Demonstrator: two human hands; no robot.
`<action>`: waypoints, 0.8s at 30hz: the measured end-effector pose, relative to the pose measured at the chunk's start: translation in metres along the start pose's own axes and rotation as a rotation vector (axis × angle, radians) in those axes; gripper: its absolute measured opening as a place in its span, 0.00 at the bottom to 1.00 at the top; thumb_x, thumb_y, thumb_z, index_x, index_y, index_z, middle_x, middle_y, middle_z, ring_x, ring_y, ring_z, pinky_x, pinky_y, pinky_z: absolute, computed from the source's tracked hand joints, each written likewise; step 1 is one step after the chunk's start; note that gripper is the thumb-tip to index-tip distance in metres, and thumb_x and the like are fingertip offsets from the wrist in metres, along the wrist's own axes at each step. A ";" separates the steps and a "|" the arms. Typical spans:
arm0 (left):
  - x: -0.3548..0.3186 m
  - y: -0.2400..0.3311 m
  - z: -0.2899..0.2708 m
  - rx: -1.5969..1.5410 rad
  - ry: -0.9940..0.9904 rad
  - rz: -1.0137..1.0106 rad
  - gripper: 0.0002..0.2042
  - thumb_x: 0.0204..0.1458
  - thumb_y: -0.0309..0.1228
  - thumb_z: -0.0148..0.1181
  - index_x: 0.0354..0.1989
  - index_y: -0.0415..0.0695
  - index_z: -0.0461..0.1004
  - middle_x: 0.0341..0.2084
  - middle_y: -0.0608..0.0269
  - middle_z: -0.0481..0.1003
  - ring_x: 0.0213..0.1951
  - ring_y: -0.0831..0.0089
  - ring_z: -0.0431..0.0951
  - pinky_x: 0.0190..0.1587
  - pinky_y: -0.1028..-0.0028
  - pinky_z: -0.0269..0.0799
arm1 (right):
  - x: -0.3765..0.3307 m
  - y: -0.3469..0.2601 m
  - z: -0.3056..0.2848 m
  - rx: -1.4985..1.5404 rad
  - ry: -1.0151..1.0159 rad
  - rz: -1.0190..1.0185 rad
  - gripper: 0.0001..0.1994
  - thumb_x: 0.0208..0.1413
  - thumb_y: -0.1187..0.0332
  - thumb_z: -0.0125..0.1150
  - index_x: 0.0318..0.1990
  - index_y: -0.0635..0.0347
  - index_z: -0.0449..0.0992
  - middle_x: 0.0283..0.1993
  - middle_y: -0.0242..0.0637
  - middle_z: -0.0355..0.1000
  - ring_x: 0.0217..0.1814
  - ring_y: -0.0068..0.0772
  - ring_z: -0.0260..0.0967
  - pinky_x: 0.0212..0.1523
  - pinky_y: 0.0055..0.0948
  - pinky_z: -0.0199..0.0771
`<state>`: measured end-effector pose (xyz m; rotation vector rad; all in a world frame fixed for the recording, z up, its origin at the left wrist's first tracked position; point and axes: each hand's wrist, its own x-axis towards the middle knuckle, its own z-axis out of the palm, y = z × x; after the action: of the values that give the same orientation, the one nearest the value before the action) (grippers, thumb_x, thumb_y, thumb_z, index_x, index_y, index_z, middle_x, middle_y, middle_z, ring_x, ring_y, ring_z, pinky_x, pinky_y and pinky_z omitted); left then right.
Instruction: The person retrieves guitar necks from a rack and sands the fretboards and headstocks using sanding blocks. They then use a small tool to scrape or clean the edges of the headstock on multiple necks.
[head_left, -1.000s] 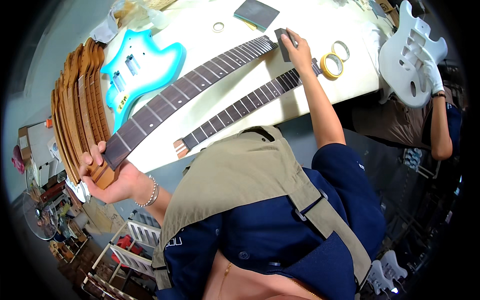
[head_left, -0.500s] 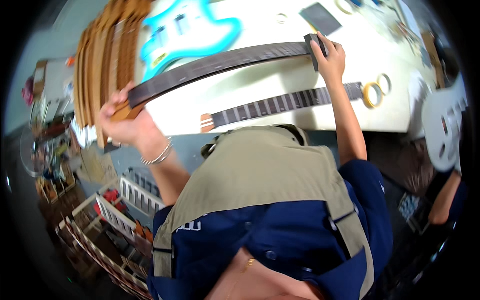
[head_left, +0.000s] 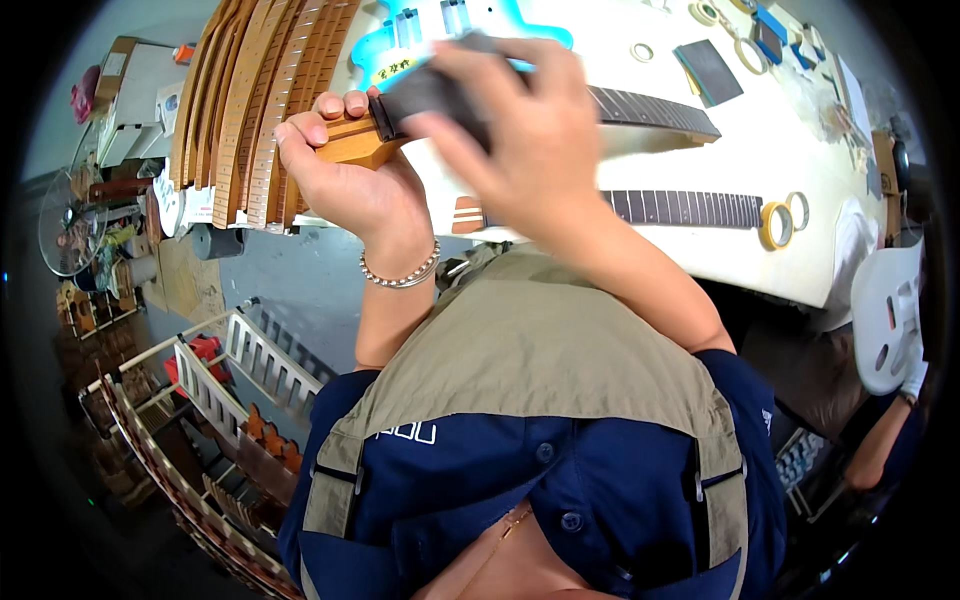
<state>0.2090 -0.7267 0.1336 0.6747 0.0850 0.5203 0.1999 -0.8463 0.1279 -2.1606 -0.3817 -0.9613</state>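
Gripped the guitar neck [head_left: 655,115] by its bare wooden end, with the left hand [head_left: 350,190] curled closed around it and the rest stretching over the tabletop [head_left: 720,165]. Clasped a dark block [head_left: 430,96] between thumb and spread fingers of the half-open right hand [head_left: 540,140]. Had just brought that block from the far end to beside the left hand, suggesting a full stroke along the neck. Lost the neck's middle and part of a second neck [head_left: 690,208] behind the right hand, and the block's outline to blur. Saw the blue guitar body [head_left: 432,28] cut off above.
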 end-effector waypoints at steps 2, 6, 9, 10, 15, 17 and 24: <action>-0.001 0.004 0.002 0.091 0.020 0.009 0.13 0.57 0.36 0.38 0.20 0.50 0.53 0.24 0.64 0.63 0.30 0.72 0.63 0.42 0.70 0.63 | 0.009 -0.025 0.005 0.040 0.007 -0.022 0.22 0.35 0.56 0.65 0.43 0.45 0.73 0.38 0.42 0.64 0.41 0.41 0.61 0.38 0.36 0.63; 0.000 -0.004 0.000 -0.011 -0.058 0.011 0.14 0.58 0.37 0.39 0.19 0.49 0.54 0.24 0.63 0.63 0.31 0.70 0.64 0.46 0.65 0.61 | -0.022 0.046 -0.029 -0.074 -0.093 0.120 0.21 0.40 0.55 0.63 0.45 0.45 0.74 0.40 0.43 0.66 0.44 0.40 0.62 0.42 0.37 0.64; 0.009 -0.001 -0.004 -0.027 -0.218 -0.015 0.15 0.53 0.36 0.43 0.15 0.51 0.55 0.21 0.65 0.61 0.32 0.71 0.64 0.51 0.63 0.59 | -0.069 0.164 -0.085 -0.106 -0.224 0.585 0.22 0.45 0.51 0.61 0.48 0.49 0.73 0.40 0.48 0.67 0.45 0.45 0.65 0.46 0.36 0.64; 0.009 0.002 -0.002 -0.042 -0.305 -0.044 0.15 0.51 0.37 0.48 0.14 0.51 0.56 0.21 0.66 0.60 0.33 0.71 0.64 0.54 0.62 0.57 | -0.087 0.211 -0.102 -0.103 -0.179 0.687 0.23 0.45 0.49 0.60 0.48 0.49 0.73 0.39 0.50 0.67 0.45 0.46 0.65 0.47 0.36 0.64; 0.008 0.000 0.004 -0.010 -0.315 -0.054 0.16 0.52 0.38 0.46 0.13 0.54 0.54 0.21 0.69 0.60 0.33 0.73 0.63 0.56 0.62 0.54 | -0.110 0.307 -0.126 -0.383 -0.146 0.860 0.22 0.43 0.45 0.58 0.43 0.45 0.76 0.37 0.51 0.69 0.41 0.49 0.67 0.44 0.37 0.66; 0.009 -0.003 -0.001 0.009 -0.366 0.004 0.17 0.54 0.40 0.41 0.13 0.54 0.52 0.20 0.71 0.59 0.32 0.73 0.62 0.54 0.62 0.55 | -0.107 0.282 -0.107 -0.453 -0.117 0.912 0.21 0.42 0.47 0.60 0.42 0.45 0.77 0.36 0.50 0.69 0.42 0.48 0.66 0.44 0.38 0.65; 0.000 0.001 0.011 0.171 -0.350 0.095 0.17 0.56 0.41 0.38 0.15 0.54 0.51 0.22 0.71 0.59 0.34 0.72 0.61 0.55 0.63 0.53 | -0.054 0.175 -0.068 -0.018 -0.152 0.635 0.19 0.41 0.49 0.63 0.41 0.45 0.77 0.37 0.44 0.69 0.39 0.40 0.68 0.42 0.33 0.67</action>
<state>0.2112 -0.7324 0.1423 0.9313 -0.2348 0.4829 0.2195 -1.0149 0.0317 -2.1653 0.2424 -0.4431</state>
